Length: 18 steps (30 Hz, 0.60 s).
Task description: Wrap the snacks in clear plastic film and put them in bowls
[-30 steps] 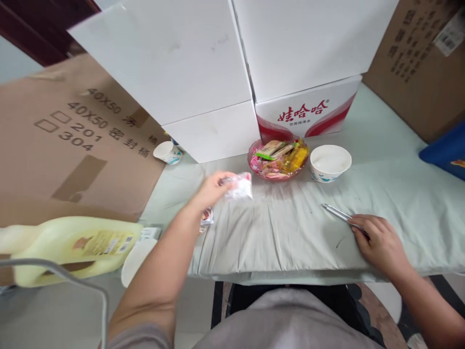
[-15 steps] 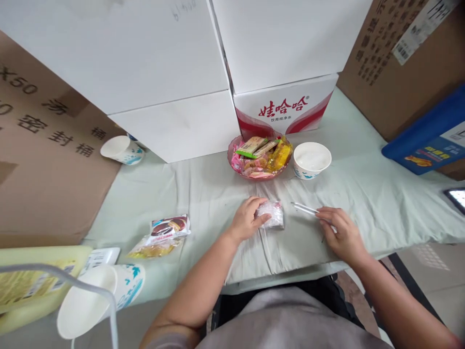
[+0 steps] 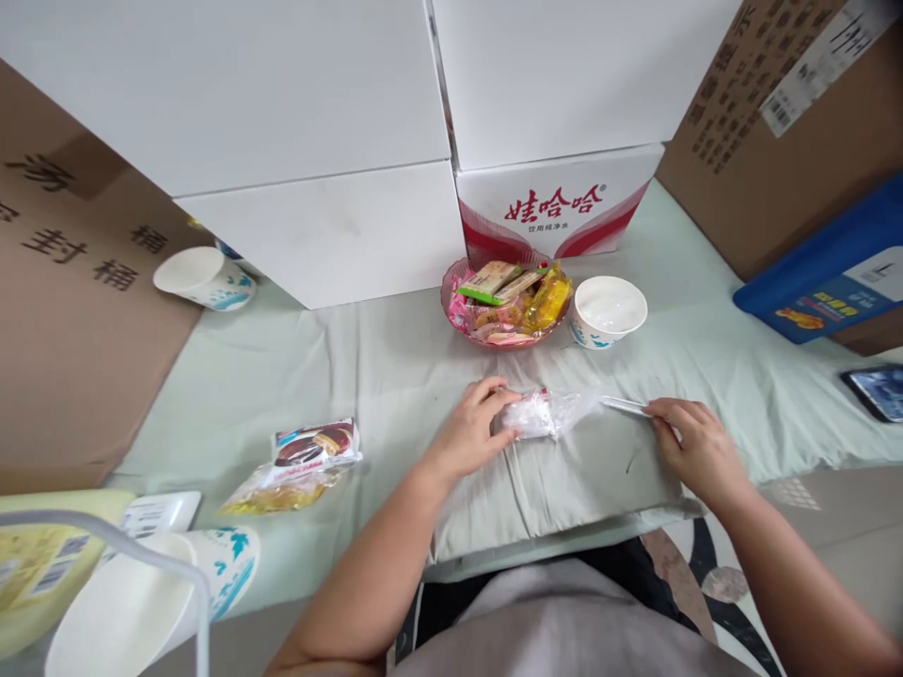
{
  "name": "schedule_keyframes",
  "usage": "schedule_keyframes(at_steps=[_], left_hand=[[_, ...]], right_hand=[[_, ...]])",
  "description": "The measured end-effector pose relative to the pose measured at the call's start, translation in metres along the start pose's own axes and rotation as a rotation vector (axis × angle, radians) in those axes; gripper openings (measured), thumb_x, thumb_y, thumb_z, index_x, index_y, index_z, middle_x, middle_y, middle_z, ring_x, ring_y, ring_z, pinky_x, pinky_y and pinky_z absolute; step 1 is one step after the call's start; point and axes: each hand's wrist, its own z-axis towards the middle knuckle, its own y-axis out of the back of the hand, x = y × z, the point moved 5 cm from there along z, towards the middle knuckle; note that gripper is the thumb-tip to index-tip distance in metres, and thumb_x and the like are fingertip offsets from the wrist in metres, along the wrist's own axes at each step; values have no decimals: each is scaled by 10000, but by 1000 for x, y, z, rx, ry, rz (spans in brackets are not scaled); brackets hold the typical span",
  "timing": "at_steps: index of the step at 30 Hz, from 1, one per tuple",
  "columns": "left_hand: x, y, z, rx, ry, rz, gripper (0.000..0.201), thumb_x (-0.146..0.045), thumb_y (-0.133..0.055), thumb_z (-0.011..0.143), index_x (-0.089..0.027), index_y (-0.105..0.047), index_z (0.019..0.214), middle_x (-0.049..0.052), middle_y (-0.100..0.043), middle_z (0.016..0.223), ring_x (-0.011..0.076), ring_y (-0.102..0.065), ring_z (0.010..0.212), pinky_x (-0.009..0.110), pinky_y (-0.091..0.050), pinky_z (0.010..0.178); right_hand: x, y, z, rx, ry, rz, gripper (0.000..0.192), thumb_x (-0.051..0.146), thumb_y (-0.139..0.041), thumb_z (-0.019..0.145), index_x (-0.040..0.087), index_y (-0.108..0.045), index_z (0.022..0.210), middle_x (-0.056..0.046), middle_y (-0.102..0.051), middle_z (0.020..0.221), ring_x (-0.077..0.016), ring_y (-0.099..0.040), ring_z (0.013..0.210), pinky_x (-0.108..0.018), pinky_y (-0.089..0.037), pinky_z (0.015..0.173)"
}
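Observation:
My left hand is closed around the left end of a small, clear-wrapped packet on the green cloth, thumb below and fingers above. White tweezers are pinched in my right hand. Their tips grip a thin, clear plastic film, stretched to the right from the packet. What the packet holds is hard to make out. Behind my hands stands a pink glass bowl full of wrapped snacks, beside a white paper cup.
Wrapped snacks lie at the left, near a tipped paper cup and a yellowish container. Another cup leans by a cardboard box. White boxes line the back. At right are a blue package and a phone.
My right hand has moved right with the tweezers, and clear film now stretches between their tips and the packet. The left hand stays on the packet. The camera view has shifted slightly.

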Motion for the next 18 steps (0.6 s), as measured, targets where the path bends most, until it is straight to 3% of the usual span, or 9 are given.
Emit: schedule_keyframes(at_steps=[4, 8, 11, 13, 16, 18], left_hand=[[9, 6, -1, -234, 32, -119, 201, -250, -540, 873, -199, -625, 1048, 108, -562, 1247, 228, -552, 1161, 388, -461, 1000], [38, 7, -4, -441, 307, -367, 219, -309, -526, 859, -204, -582, 1042, 63, -643, 1068, 192, -610, 1013, 330, -501, 877], [51, 3, -4, -493, 440, -626, 217, -352, -529, 834, -203, -556, 989, 18, -644, 899, 155, -627, 836, 279, -510, 747], [55, 3, -3, -519, 468, -766, 212, -351, -552, 801, -200, -533, 948, 4, -627, 863, 148, -626, 797, 275, -509, 717], [63, 11, -2, -592, 526, -844, 204, -327, -560, 765, -205, -489, 912, -7, -592, 833, 145, -618, 758, 279, -507, 683], [68, 30, -6, -768, 535, -743, 192, -298, -541, 764, -213, -467, 920, 1, -577, 869, 137, -607, 777, 274, -498, 697]], right_hand=[[16, 8, 3, -121, -42, 44, 119, 210, -543, 889, 223, -655, 926, -94, -694, 995, -261, -635, 937, -467, -508, 851], [76, 11, 18, -177, 94, 323, 189, 167, -548, 879, 238, -618, 1040, -81, -683, 939, -239, -648, 910, -422, -535, 796], [127, -3, 27, 23, 373, 523, 247, 141, -552, 885, 220, -585, 1116, -70, -685, 941, -202, -647, 891, -359, -554, 761], [146, -20, 32, 177, 474, 541, 255, 157, -527, 910, 210, -576, 1155, -77, -689, 1019, -199, -638, 982, -360, -554, 833], [140, -47, 47, 219, 340, 416, 286, 206, -459, 951, 191, -568, 1215, -123, -644, 1203, -243, -571, 1171, -452, -504, 976], [126, -59, 58, 183, 199, 312, 319, 236, -438, 960, 148, -565, 1239, -172, -604, 1270, -285, -535, 1223, -513, -470, 1012]])
